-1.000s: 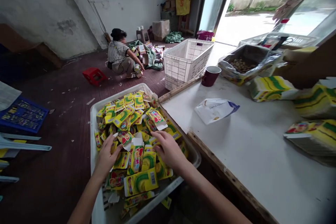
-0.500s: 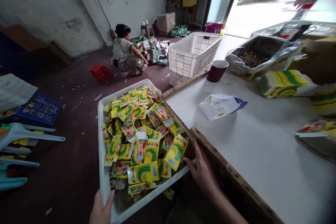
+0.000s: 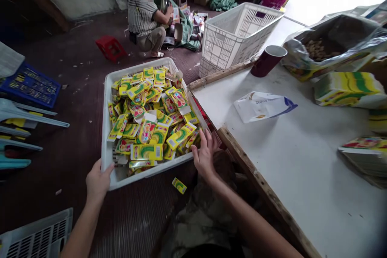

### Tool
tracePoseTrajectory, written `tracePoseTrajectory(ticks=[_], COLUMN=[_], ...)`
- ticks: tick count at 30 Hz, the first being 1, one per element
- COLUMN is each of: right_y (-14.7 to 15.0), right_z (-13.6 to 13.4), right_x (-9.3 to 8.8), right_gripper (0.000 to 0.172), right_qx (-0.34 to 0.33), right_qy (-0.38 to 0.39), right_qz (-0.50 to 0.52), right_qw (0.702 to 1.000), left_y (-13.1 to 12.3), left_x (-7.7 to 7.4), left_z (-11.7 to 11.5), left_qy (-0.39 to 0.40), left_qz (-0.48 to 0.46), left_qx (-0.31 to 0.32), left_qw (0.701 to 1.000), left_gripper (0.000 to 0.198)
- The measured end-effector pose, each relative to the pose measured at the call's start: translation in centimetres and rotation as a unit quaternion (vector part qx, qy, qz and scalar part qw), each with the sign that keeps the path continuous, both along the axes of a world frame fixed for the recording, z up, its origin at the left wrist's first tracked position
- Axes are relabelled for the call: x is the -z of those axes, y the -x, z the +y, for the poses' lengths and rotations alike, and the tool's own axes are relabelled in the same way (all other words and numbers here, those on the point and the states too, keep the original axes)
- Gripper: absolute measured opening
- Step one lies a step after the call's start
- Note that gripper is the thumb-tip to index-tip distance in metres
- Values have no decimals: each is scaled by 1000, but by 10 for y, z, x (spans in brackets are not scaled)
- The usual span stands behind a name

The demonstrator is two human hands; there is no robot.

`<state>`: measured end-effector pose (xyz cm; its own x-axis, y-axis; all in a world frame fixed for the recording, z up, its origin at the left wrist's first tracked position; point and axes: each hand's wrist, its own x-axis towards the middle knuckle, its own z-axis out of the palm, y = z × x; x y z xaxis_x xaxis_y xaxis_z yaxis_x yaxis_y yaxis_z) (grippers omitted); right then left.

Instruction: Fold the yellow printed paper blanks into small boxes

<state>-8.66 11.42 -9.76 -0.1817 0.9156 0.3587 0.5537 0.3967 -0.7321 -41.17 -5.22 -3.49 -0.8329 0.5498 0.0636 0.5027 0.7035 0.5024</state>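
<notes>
A white plastic crate point(image 3: 145, 175) full of small yellow-and-green printed candy boxes point(image 3: 148, 123) is in front of me, beside the table's wooden edge. My left hand point(image 3: 98, 179) grips its near left corner, thumb over the rim. At the near right corner is my right hand point(image 3: 205, 153), thumb on the inner side and fingers along the outer rim, close to the boxes. The crate's underside is hidden. One loose yellow box point(image 3: 179, 186) lies on the floor below the near rim.
The white table point(image 3: 272, 161) at right bears a dark mug point(image 3: 267, 62), a white packet point(image 3: 264, 107) and a lined box of small pieces point(image 3: 326, 44). A tall white basket point(image 3: 223, 44), a red stool point(image 3: 111, 47) and a blue crate point(image 3: 33, 86) stand around. A co-worker point(image 3: 143, 16) squats ahead.
My view has tilted down and moved forward. The crate sits higher in view, with both hands still at its near corners. The co-worker's arm has moved up to the pile.
</notes>
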Motion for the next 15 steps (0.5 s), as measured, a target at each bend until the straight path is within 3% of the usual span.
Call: tracePoseTrajectory(ticks=[5, 9, 11, 15], right_y=[64, 102, 113, 134], right_z=[85, 154, 170, 186], right_x=[-27, -58, -61, -51], right_gripper=[58, 65, 65, 71], right_qx=[-44, -49, -43, -59], right_qy=[9, 21, 16, -11], right_qz=[14, 26, 27, 0], right_qw=[999, 998, 999, 998], left_y=[48, 68, 74, 91], left_x=[-29, -54, -61, -62], left_z=[79, 153, 185, 232], left_qy=[-19, -33, -52, -91], left_qz=[31, 65, 69, 68], left_qx=[-13, -63, -83, -101], left_qw=[999, 995, 993, 988], left_gripper=[38, 31, 31, 31])
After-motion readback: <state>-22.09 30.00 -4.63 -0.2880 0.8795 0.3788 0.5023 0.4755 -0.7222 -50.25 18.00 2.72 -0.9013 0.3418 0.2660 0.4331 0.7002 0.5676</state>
